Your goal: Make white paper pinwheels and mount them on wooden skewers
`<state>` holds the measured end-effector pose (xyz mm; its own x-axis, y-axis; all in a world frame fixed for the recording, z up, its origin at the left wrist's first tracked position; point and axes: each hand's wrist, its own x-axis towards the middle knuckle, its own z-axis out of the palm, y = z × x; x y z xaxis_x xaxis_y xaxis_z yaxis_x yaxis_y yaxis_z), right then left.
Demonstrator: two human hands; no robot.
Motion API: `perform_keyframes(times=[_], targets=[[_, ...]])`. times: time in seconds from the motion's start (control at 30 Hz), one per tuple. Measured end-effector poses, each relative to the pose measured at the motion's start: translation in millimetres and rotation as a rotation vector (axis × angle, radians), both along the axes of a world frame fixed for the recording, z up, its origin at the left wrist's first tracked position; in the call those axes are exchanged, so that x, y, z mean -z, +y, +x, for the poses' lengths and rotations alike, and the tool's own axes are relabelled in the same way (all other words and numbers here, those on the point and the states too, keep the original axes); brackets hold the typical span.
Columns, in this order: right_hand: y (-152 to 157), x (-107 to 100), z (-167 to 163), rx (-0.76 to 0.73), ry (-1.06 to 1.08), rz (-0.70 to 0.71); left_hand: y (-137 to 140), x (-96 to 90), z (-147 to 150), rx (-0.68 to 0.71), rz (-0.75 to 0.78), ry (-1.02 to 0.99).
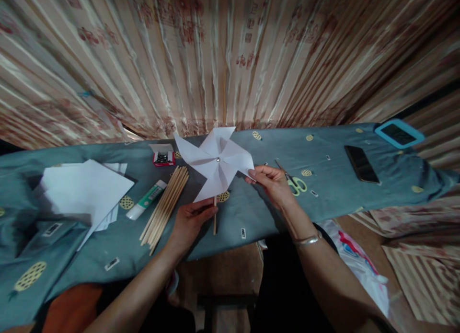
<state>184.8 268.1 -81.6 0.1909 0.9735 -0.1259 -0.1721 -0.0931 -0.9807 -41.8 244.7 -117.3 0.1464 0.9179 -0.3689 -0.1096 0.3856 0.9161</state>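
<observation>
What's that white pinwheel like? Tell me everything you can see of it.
The pinwheel looks like folded white paper, with four blades curling in to a small shiny pin at the centre. Its front faces the camera, held up over the blue-grey cloth. A thin, wood-coloured stick shows below it, gripped by the left hand just under the blades. The right hand pinches the tip of the rightmost blade. Its back is hidden.

Single head-worn view from above, forward and down, close over both hands (191, 220).
</observation>
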Motion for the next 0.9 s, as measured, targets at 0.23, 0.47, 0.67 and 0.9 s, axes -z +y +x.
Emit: perform_keyframes(times=[0.23,0.47,0.67,0.9], targets=[[-2,3,-4,-0.068,-0.006,-0.025,0,-6.0,1,-0.002,0.068,0.029],[-8,5,-12,-0.208,-0.025,-0.039,1,-6.4,-1,0.038,0.078,0.083],[-13,13,-25,-0.359,0.032,-0.094,1,-6.1,-2,0.093,0.139,0.152],[-12,16,-27,-0.546,0.028,-0.093,1,-10.5,-1,0.134,0.157,0.164]])
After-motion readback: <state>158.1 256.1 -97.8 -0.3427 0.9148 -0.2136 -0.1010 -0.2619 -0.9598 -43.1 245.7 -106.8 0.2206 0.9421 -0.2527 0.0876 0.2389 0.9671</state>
